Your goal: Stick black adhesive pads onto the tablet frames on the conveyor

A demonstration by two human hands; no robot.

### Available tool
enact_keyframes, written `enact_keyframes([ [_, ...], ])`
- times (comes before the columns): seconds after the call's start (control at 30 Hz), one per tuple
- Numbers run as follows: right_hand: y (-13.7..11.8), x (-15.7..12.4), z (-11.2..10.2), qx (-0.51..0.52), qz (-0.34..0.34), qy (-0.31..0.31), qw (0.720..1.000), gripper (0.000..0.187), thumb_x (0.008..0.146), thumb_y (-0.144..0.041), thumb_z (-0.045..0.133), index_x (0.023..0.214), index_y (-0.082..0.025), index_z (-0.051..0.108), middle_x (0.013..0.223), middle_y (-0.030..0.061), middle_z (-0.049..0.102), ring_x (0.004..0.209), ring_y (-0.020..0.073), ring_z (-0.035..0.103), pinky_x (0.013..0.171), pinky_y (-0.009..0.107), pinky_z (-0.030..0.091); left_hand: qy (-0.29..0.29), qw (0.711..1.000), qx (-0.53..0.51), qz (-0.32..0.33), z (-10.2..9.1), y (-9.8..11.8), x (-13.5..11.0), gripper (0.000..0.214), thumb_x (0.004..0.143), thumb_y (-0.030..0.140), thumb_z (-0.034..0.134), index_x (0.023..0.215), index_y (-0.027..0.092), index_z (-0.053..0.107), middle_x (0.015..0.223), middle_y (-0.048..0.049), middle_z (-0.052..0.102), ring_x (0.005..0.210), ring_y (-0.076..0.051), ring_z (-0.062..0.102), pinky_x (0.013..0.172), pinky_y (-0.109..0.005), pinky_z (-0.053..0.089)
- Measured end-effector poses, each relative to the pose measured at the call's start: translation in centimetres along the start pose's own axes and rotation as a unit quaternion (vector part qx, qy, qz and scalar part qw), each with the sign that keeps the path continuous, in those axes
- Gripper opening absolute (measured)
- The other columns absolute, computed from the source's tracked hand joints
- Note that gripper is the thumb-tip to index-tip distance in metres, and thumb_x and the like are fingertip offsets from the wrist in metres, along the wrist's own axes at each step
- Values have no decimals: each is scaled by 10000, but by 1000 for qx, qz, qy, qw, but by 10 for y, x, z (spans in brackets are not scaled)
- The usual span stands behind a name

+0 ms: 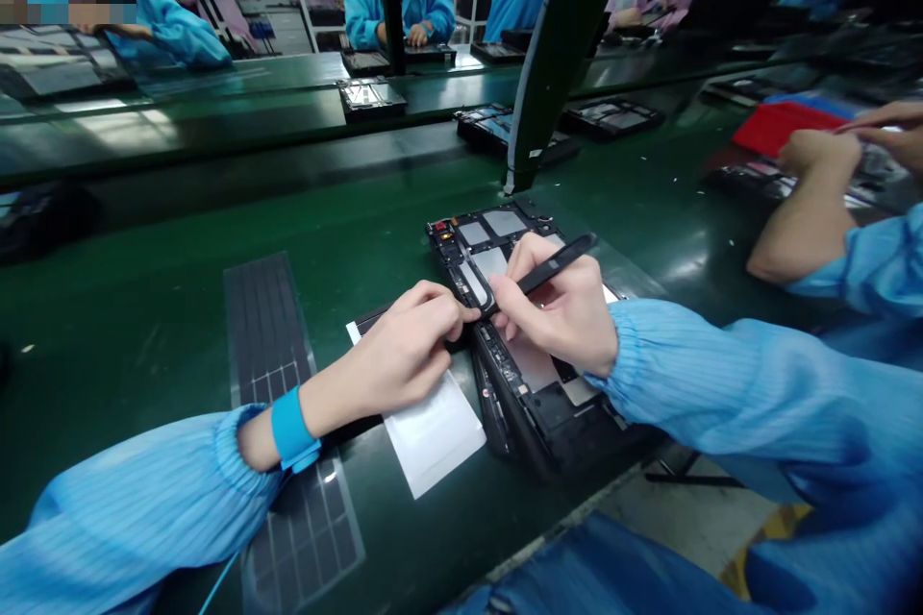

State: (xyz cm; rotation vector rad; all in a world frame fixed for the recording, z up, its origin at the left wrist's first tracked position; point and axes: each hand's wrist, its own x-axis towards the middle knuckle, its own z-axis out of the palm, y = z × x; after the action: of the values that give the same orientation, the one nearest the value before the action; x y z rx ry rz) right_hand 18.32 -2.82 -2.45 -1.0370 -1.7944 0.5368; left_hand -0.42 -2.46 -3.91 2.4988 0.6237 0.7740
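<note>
1. Device (534, 363): at surface's (173, 327) near edge — likely for reach.
2. Right hand (562, 307): fingers clamped on tool (554, 266), pen-like, probably for precision.
3. Left hand (408, 341): fingers curled, index at device's left edge — grip cannot be told.

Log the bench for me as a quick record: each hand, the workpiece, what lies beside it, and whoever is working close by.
left hand: fingers curled, index fingertip at the edge of the device
right hand: gripping a slim black tool
workpiece: the device, open, inner parts exposed
left of it: white sheet; farther left, clear sheet with dark strips
close by, right: co-worker's hand beside a red item
</note>
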Motion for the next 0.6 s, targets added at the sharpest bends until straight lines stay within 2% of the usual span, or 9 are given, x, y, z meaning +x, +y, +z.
enact_keyframes([
  [0.17, -1, -2, -2, 21, 12, 4, 1000, 240, 790, -182, 546, 609, -174, 389, 535, -42, 456, 387, 59, 513, 344, 171, 399, 2, 1000, 12, 11, -2, -1, 1, 249, 665, -48, 370, 758, 182, 344, 875, -59, 501, 935, -190, 421, 757, -317, 454],
  [0.3, 0, -1, -1, 43, 43, -20, 998, 232, 808, -214, 531, 633, -186, 381, 529, -42, 466, 387, 73, 526, 347, 183, 425, -3, 999, 35, 24, -2, -3, 1, 237, 676, -39, 367, 762, 182, 359, 855, -52, 514, 936, -193, 420, 746, -306, 452],
  [0.4, 0, 0, 0, 29, 45, -23, 998, 233, 800, -223, 542, 631, -189, 385, 553, -31, 470, 408, 74, 521, 348, 185, 423, -16, 993, 100, 58, -1, -2, 4, 200, 715, -17, 364, 757, 177, 388, 825, -53, 527, 922, -205, 417, 767, -317, 437],
  [0.5, -1, 0, -1, -5, 30, -4, 1000, 246, 781, -216, 563, 608, -185, 391, 575, -20, 457, 437, 72, 514, 348, 178, 407, -50, 974, 192, 105, 2, 3, 10, 166, 728, 11, 377, 766, 165, 430, 805, -69, 534, 878, -223, 431, 761, -334, 427],
  [0.6, -3, -1, -3, 28, 34, 16, 999, 256, 783, -216, 567, 604, -184, 385, 581, -23, 460, 412, 63, 508, 335, 176, 397, -70, 963, 227, 128, 1, 7, 14, 167, 729, 16, 366, 773, 152, 451, 787, -80, 536, 834, -222, 445, 742, -330, 429],
])
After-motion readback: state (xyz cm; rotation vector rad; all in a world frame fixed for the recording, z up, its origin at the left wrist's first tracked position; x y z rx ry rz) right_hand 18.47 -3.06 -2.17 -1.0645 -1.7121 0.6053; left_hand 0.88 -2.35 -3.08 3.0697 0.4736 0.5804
